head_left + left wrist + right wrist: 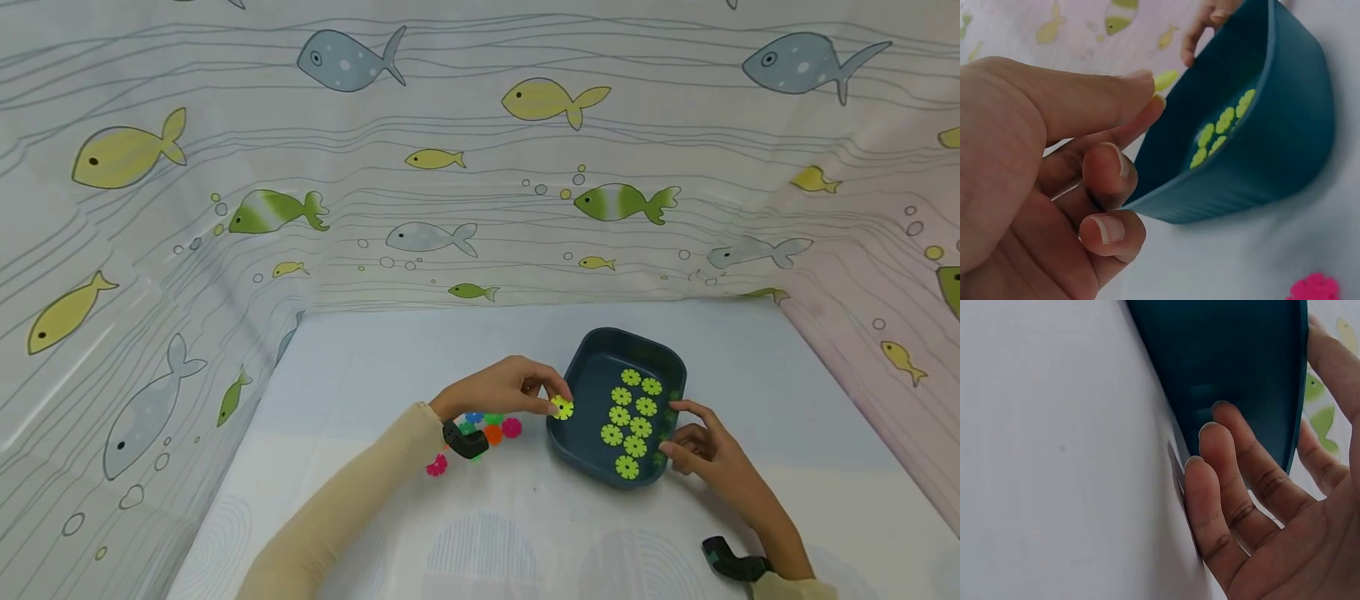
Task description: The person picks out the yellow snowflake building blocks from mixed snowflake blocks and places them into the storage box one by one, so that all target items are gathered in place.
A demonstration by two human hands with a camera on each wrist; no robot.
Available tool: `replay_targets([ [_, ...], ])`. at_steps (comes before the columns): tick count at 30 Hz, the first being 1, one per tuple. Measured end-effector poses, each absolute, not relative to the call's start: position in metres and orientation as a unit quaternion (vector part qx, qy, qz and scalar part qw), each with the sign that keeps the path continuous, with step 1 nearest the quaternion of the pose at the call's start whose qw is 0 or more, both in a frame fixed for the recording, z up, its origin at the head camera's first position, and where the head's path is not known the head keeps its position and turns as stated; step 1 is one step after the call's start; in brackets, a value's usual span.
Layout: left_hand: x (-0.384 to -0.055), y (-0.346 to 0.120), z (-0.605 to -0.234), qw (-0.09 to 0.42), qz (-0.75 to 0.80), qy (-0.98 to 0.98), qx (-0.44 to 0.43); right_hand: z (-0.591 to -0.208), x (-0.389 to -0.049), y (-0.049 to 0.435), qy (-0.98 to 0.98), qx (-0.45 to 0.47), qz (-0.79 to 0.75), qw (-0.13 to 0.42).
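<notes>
My left hand pinches a yellow notched plastic disc between thumb and index finger, at the left rim of a dark blue tray. The left wrist view shows the disc edge-on at the fingertips, with the other fingers curled below. Inside the tray, several matching yellow discs lie in rough rows on the right half of the floor. On the tray's right side, my right hand holds the wall. Its thumb and index finger are at the rim, and the other fingers lie along the outside.
Loose discs in pink, orange, blue and green lie on the white table left of the tray, partly hidden by my left wrist. Fish-printed sheets rise behind and at both sides of the table.
</notes>
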State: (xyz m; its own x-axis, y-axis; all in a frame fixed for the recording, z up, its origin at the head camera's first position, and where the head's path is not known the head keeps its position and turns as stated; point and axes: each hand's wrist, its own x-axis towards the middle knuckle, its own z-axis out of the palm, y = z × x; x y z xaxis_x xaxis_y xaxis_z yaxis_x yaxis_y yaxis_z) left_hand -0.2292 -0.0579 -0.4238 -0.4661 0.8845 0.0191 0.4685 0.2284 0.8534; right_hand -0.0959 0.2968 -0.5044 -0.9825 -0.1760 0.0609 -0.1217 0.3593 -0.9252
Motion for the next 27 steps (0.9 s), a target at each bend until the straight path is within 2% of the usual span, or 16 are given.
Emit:
replay_targets([
  [8,-0.238,-0.032,-0.420,0.277,0.391,0.715,0.509,-0.504,-0.096,0.296,0.826,-0.089,-0.556,0.023],
  [17,-0.239,0.001,-0.423,0.360,0.379,0.668,0.529,-0.505,-0.097,0.296,0.825,-0.091,-0.558,0.028],
  [27,-0.240,0.033,-0.431,0.396,0.311,0.663,0.554,-0.504,-0.097,0.297,0.830,-0.084,-0.550,0.028],
])
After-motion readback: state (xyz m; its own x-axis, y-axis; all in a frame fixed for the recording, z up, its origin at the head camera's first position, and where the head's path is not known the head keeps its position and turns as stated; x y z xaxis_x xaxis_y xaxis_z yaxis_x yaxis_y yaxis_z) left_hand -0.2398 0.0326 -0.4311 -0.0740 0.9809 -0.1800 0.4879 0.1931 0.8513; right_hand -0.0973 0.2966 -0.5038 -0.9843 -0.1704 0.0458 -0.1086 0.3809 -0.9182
